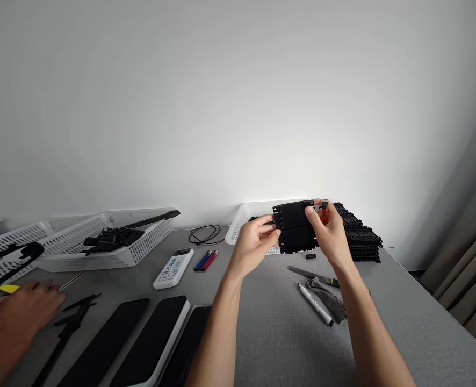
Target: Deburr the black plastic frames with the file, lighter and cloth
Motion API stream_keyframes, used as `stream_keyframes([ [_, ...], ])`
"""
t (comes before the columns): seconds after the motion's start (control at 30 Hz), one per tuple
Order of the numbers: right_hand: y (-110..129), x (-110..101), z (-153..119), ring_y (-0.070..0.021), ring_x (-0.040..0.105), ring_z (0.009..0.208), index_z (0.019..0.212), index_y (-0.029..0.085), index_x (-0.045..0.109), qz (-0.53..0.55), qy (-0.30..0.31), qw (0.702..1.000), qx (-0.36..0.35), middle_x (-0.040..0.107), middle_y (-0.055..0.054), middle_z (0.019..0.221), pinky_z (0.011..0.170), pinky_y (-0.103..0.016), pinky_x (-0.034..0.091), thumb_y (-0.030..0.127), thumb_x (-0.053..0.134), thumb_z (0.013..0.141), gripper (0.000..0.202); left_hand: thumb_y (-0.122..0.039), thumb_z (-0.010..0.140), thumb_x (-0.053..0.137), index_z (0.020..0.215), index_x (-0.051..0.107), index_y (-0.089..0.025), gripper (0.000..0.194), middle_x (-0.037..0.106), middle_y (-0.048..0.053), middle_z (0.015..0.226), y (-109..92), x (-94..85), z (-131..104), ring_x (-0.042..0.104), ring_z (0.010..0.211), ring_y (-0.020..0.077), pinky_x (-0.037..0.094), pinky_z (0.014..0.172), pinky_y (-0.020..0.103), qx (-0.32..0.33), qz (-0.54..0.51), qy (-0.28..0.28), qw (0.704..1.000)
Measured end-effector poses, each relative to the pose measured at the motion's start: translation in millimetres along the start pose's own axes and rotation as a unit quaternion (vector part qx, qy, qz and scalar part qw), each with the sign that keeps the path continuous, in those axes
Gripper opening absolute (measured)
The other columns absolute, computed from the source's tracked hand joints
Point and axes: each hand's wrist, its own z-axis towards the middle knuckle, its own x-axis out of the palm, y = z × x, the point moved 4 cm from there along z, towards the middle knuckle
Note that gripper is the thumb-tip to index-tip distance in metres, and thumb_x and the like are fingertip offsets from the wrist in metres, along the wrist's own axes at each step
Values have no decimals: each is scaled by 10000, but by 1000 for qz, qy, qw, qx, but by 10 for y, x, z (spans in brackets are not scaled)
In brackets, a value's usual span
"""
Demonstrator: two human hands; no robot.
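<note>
black panel (296,228) — clamped at opposite edges by left fingers (267,228) and right fingers (312,217), likely for steadiness; white marker (315,305) — below right fingers.

Bare to the fingertips, my left grip (253,246) and my right grip (330,230) show slender fingers (267,220) and smooth backs. My wrists (341,264), narrow and uncovered, lead into my left forearm (220,330) and my right forearm (370,328), both sleeveless, slim and gently widening toward the lower edge of view; finer detail is too small to make out.
</note>
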Motion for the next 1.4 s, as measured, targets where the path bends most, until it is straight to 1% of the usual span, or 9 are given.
stream_keyframes([
  [0.07, 76, -40, -48, -151, 397, 708, 980, 245, 546, 6, -44, 999, -5, 459, 12, 798, 633, -276, 338, 510, 607, 860, 298, -370, 823, 687, 1244, 617, -138, 486, 762, 113, 995, 11, -24, 1, 731, 855, 252, 615, 745, 376, 5, 5, -30, 1000],
  [0.13, 131, -45, -92, -149, 383, 694, 876, 245, 513, 58, -44, 997, 5, 440, 8, 789, 614, -274, 335, 510, 537, 890, 266, -349, 820, 685, 1194, 641, -151, 426, 769, 88, 939, 26, -44, 8, 731, 825, 241, 610, 744, 363, 18, 12, -52, 998],
  [0.2, 141, 35, -124, -142, 337, 642, 752, 237, 442, 145, 33, 988, 49, 378, 16, 727, 552, -265, 296, 506, 487, 884, 304, -323, 829, 669, 1157, 658, -166, 364, 773, 72, 920, 37, -42, 19, 730, 801, 227, 601, 752, 348, 31, 13, -50, 998],
  [0.33, 67, 319, -194, -128, 251, 574, 671, 228, 365, 245, 221, 927, 178, 300, 31, 658, 479, -250, 190, 498, 434, 814, 314, -274, 842, 645, 1152, 653, -170, 328, 775, 73, 955, 23, -24, 26, 728, 792, 202, 583, 787, 326, 44, 17, -34, 998],
  [0.4, -2, 425, -211, -121, 205, 556, 651, 226, 344, 236, 259, 911, 219, 273, 40, 637, 469, -247, 144, 483, 409, 789, 299, -261, 849, 634, 1159, 649, -164, 325, 776, 75, 954, -1, -18, 18, 729, 799, 196, 577, 807, 320, 50, 29, -31, 998],
  [0.53, -122, 521, -214, -113, 150, 539, 628, 225, 322, 206, 291, 900, 251, 236, 54, 608, 468, -253, 91, 449, 404, 757, 271, -247, 857, 613, 1170, 651, -159, 327, 775, 82, 970, -41, -1, -4, 734, 844, 203, 577, 820, 312, 56, 62, -25, 996],
  [1.0, -146, 441, -198, -99, 146, 517, 650, 230, 331, 226, 283, 881, 303, 239, 62, 603, 444, -227, 53, 440, 442, 691, 242, -238, 843, 614, 1155, 669, -155, 328, 768, 96, 1040, -83, 48, -44, 736, 955, 245, 604, 823, 316, 76, 130, -37, 988],
  [1.13, -135, 445, -183, -96, 151, 509, 650, 231, 334, 271, 260, 869, 321, 231, 66, 603, 439, -218, 43, 432, 452, 675, 234, -241, 842, 619, 1151, 670, -159, 323, 766, 96, 1055, -66, 26, -36, 738, 958, 244, 603, 850, 331, 79, 135, -49, 986],
  [1.4, -141, 411, -150, -104, 185, 507, 650, 230, 350, 344, 194, 850, 350, 267, 58, 601, 425, -215, 118, 433, 422, 721, 227, -252, 840, 627, 1176, 667, -157, 351, 763, 109, 1069, -63, -29, -30, 735, 976, 252, 604, 868, 358, 86, 138, -74, 984],
])
